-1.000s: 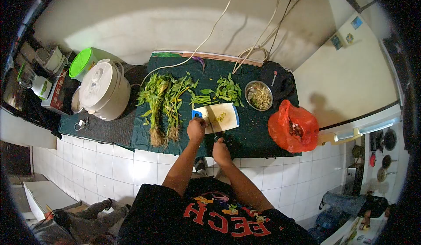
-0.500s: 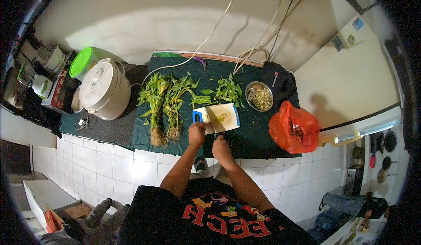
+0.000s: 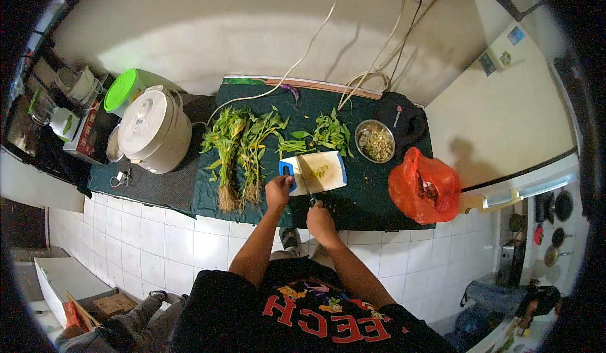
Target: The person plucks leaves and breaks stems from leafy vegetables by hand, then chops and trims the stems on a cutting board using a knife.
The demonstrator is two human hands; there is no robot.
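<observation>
A white cutting board point(image 3: 333, 177) with blue ends lies near the front edge of the cloth-covered table. My left hand point(image 3: 278, 192) is closed at its blue handle end, the fingertips partly hidden. In my right hand point(image 3: 321, 221) is a knife point(image 3: 305, 181) by its black handle, the blade slanting over the board. Small chopped green pieces point(image 3: 320, 171) sit mid-board, right of the blade. Just behind the board are cut stems point(image 3: 293, 146) and loose leaves point(image 3: 332, 132). Leafy greens with roots point(image 3: 237, 157) lie to the left.
A metal bowl of chopped food point(image 3: 375, 141) and a red plastic bag point(image 3: 424, 187) stand on the right. Left is a white rice cooker point(image 3: 153, 130). A white cable point(image 3: 282, 79) crosses the back of the table. Another person's legs point(image 3: 148, 315) show at lower left.
My right hand has drawn the knife slightly back toward me. My left hand has shifted a little left along the board's handle end. The whole view has moved slightly.
</observation>
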